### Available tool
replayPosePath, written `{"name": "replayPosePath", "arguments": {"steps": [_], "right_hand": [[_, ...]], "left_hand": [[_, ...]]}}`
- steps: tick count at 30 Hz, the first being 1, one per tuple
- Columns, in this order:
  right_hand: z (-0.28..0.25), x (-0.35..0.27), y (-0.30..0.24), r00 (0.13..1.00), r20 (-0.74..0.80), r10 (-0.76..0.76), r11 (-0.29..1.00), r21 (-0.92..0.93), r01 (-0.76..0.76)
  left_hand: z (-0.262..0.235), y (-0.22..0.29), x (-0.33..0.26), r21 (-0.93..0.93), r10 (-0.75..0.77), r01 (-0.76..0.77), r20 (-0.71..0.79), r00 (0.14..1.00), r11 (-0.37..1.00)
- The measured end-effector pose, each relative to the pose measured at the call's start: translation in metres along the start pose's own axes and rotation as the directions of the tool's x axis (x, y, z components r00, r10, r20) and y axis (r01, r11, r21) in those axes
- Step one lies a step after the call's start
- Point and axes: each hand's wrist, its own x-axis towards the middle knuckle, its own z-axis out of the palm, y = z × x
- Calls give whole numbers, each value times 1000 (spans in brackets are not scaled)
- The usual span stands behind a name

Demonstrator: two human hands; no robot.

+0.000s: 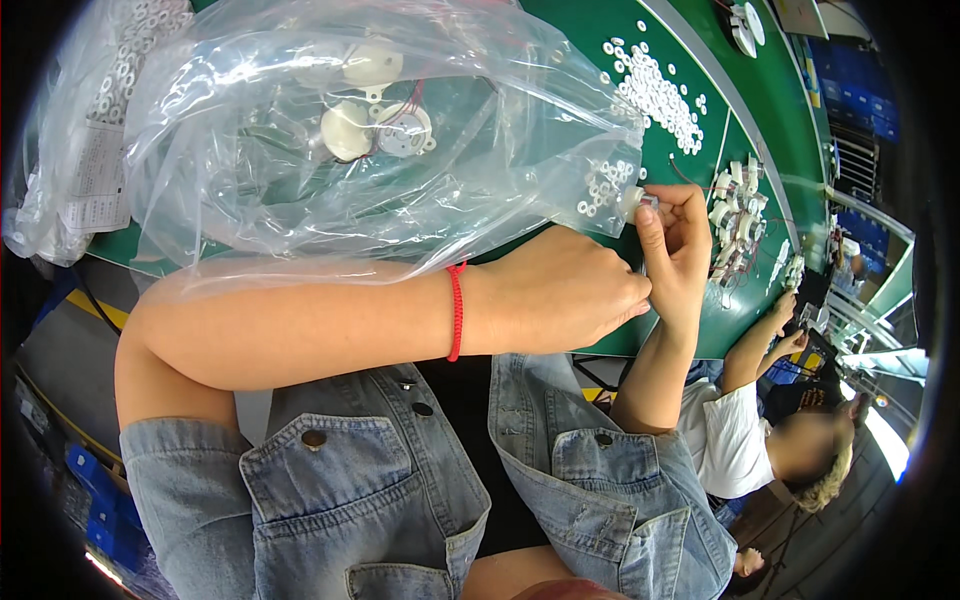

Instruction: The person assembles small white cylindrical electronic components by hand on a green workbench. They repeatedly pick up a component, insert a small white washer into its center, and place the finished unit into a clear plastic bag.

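My right hand [683,245] is closed, pinching a small round motor [634,205] with a whitish body between thumb and fingers. Close beside it, my left hand [570,290] is curled into a fist with its knuckles up; whatever its fingers hold is hidden. A red cord bracelet circles that wrist. A large clear plastic bag [480,200] spreads over the table beyond my left forearm, part of it draped against the arm. Several round motors [345,130] with thin wires show through the bag. A few white rings [605,185] lie near the motor in my fingers.
White rings [655,95] lie heaped on the green table [700,35] beyond my hands. Wired motors [738,225] are piled to the right. A bag of rings [125,75] stands far left with a printed sheet [97,175]. A co-worker [735,430] works at the right.
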Motion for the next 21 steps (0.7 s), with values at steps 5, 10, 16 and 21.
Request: {"name": "replayPosePath", "arguments": {"steps": [5,10,16,21], "right_hand": [[2,2,1,1000,3,-28,996,-85,28],[0,0,-14,996,61,-60,917,-391,80],[7,3,-27,988,146,-58,891,-438,117],[4,2,-27,983,166,-76,883,-448,144]], "left_hand": [[0,-1,0,-4,0,0,-4,1000,1000],[1,0,1,16,15,-15,-2,1000,1000],[3,-1,-3,60,31,-33,39,999,998],[4,1,-3,34,23,-25,68,997,999]]}}
